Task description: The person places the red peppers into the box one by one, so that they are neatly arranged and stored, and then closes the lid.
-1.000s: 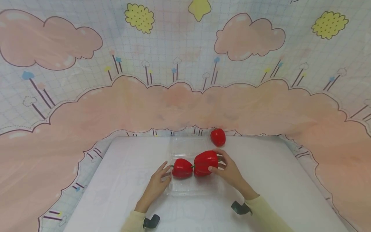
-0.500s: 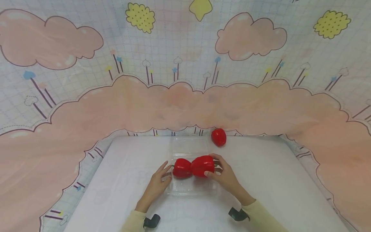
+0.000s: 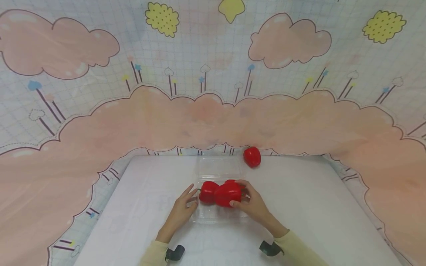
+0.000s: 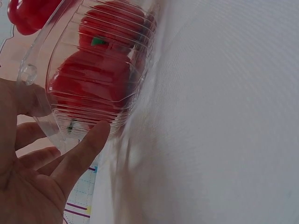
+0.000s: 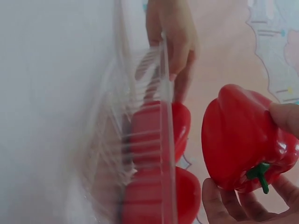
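Note:
My right hand (image 3: 254, 203) grips a red bell pepper (image 5: 238, 135) between thumb and fingers, its green stem facing the palm side. That pepper hangs over the clear plastic container (image 3: 219, 218), overlapping the peppers inside in the head view. Two more red bell peppers lie in the container: the left one (image 3: 207, 193) and a right one (image 5: 189, 196) largely hidden behind the held pepper in the head view. At the container's left end rests my left hand (image 3: 183, 207), fingers spread, the thumb (image 4: 91, 140) against the ribbed outer wall.
Another red bell pepper (image 3: 252, 157) lies at the back of the white table (image 3: 299, 192). The container's clear lid (image 3: 220, 166) is folded back, away from me. A patterned cloth (image 3: 213, 122) hangs behind the table.
My right hand has moved left and toward me with the bell pepper, now overlapping the peppers in the container and uncovering a sliver of the right one. The left hand stays put.

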Demonstrator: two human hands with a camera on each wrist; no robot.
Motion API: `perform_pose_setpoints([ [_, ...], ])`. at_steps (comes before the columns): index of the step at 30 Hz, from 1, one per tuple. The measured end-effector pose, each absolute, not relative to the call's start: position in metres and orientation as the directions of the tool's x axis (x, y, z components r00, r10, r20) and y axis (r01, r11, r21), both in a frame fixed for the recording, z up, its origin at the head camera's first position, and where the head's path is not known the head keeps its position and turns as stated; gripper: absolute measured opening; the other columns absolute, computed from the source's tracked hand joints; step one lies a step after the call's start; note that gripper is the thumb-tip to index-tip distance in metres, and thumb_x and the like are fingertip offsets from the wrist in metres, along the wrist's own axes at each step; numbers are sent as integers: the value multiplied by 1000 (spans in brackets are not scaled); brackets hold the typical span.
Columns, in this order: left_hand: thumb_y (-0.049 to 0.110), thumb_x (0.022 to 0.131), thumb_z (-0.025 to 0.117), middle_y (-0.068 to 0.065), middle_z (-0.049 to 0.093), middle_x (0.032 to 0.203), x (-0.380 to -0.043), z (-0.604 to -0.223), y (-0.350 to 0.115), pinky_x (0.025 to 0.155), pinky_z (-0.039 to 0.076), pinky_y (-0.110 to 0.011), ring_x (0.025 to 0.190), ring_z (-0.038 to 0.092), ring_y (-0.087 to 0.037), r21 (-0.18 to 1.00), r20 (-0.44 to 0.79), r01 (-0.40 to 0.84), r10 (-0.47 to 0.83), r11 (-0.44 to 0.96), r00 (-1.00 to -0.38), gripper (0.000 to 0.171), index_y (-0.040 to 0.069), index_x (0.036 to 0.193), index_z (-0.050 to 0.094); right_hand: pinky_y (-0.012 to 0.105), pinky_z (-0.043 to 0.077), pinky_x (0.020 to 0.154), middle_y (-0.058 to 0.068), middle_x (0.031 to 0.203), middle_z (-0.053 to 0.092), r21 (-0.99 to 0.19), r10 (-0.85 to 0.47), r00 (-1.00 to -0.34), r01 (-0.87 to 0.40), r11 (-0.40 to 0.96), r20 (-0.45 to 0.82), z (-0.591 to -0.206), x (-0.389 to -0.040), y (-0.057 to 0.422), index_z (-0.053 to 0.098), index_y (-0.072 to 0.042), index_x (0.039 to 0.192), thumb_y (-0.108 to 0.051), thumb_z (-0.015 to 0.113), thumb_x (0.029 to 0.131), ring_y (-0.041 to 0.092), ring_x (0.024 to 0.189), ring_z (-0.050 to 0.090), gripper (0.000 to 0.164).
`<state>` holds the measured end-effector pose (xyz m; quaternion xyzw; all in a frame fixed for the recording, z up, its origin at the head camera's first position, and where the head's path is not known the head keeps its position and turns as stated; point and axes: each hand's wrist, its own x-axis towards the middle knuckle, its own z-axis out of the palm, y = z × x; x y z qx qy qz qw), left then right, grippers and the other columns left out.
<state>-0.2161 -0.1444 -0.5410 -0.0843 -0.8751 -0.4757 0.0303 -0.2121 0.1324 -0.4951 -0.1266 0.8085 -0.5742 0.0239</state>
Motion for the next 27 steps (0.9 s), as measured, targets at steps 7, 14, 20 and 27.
perform_pose_setpoints([
  [7,7,92,60,-14,36,158,-215,-542,-145,89,59,-42,119,64,-35,826,134,177,118,535,-984,49,2,140,52,41,57,95,3,133,57,-926,-218,-969,-182,331,112,-502,-209,123,50,-22,133,-20,82,77,24,119,55,64],
  [14,9,93,61,-10,36,159,-215,-540,-144,90,58,-42,120,63,-33,834,121,161,110,528,-987,49,4,141,52,36,58,93,3,133,57,-914,-207,-972,-182,362,111,-507,-206,119,50,-21,132,-22,83,75,24,119,56,66],
  [20,8,92,61,-11,36,158,-215,-541,-145,89,59,-41,119,64,-33,832,131,174,119,526,-984,49,3,140,52,40,55,96,2,132,57,-914,-220,-968,-199,353,125,-509,-205,115,50,-21,132,-22,85,73,23,119,55,68],
  [27,5,92,61,-15,36,158,-216,-541,-145,87,60,-40,118,64,-36,829,162,207,131,519,-978,48,1,139,53,35,59,92,1,135,54,-890,-241,-960,-232,392,144,-514,-203,110,48,-22,131,-24,86,72,24,122,55,71],
])
